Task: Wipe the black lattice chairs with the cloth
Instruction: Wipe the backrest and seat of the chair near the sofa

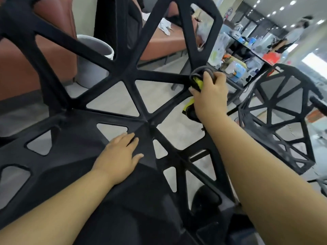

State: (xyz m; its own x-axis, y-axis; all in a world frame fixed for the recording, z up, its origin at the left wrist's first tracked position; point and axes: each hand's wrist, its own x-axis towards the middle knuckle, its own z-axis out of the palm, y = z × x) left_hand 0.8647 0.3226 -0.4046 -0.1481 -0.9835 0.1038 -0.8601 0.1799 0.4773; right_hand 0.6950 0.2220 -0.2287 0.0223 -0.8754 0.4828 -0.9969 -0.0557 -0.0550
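Observation:
A black lattice chair [127,73] fills most of the view, its backrest of triangular openings rising in front of me. My left hand [118,156] rests flat on the seat near the middle joint, fingers straight. My right hand [210,96] grips a grey and yellow cloth [198,82] against the right edge of the backrest. Part of the cloth hangs below the hand. A second black lattice chair [279,110] stands to the right.
A grey bin [92,55] stands behind the chair beside brown seating [26,55]. A dark table [247,48] crowded with bottles and packets lies at the back right, with people standing beyond it. Light floor shows through the lattice.

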